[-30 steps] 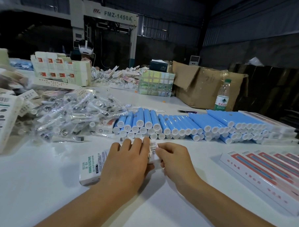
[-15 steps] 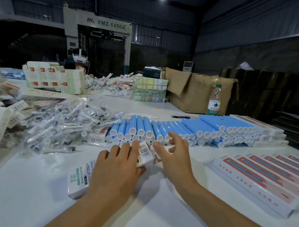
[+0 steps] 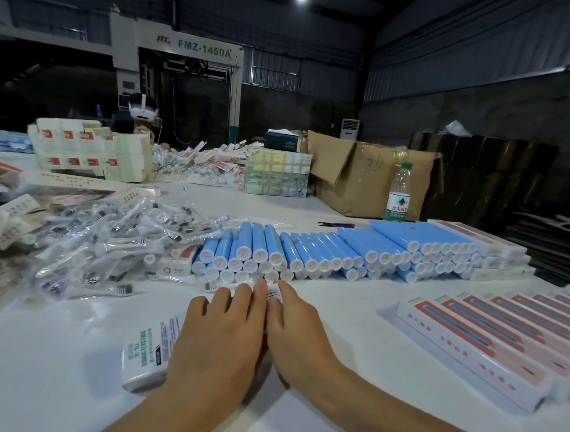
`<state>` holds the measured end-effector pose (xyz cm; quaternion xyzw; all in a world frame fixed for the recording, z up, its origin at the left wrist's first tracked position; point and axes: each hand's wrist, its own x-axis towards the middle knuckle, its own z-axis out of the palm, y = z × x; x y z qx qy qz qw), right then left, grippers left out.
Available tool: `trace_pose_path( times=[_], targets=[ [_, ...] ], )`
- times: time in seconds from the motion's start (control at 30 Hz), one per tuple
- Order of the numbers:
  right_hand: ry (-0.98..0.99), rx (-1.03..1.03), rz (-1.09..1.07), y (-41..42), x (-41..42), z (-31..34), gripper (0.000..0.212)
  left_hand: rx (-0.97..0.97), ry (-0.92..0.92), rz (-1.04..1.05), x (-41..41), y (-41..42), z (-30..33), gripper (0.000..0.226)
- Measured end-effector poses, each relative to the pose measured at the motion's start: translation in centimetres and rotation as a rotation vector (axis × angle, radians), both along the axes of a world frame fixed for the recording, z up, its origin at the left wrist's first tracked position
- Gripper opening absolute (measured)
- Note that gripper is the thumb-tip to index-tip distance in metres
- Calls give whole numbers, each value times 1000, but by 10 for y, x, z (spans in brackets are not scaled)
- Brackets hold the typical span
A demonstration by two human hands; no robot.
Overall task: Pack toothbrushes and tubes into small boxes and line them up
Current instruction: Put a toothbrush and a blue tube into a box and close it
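A long white box (image 3: 147,350) with green print lies on the white table (image 3: 58,369) in front of me. My left hand (image 3: 219,340) lies flat on top of it, fingers straight. My right hand (image 3: 295,334) rests against the box's right end by the barcode, fingers extended along it. Behind the hands lies a stack of blue tubes (image 3: 324,250) with white caps. To the left is a heap of bagged toothbrush heads (image 3: 106,240). A row of packed white-and-red boxes (image 3: 487,342) lies at the right.
A water bottle (image 3: 399,191) and a brown carton (image 3: 360,173) stand behind the tubes. Stacked small boxes (image 3: 90,148) sit at the far left, with another person behind them. Flat box blanks (image 3: 13,204) lie at the left edge.
My right hand, spread off the box half a second ago, has come back against its right end. The view has tilted upward; the box stays under my left hand.
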<state>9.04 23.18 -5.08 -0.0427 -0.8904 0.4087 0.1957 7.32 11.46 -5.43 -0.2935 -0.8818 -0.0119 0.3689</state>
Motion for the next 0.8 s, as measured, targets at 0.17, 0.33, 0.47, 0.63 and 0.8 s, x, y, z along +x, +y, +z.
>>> trace_pose_path(
  times=[0.17, 0.33, 0.47, 0.63, 0.8],
  targets=[
    [-41, -515, 128, 2, 3, 12, 39, 16, 27, 3, 1, -2, 1, 77],
    [-135, -1053, 314, 14, 1, 19, 31, 53, 28, 21, -3, -3, 3, 75],
    [-105, -1071, 354, 14, 1, 17, 28, 47, 56, 17, -3, -5, 2, 76],
    [-73, -1009, 280, 14, -1, 14, 30, 48, 77, 20, -4, -4, 2, 73],
    [-67, -1108, 234, 14, -1, 15, 30, 19, 81, 16, -3, -6, 1, 73]
  ],
)
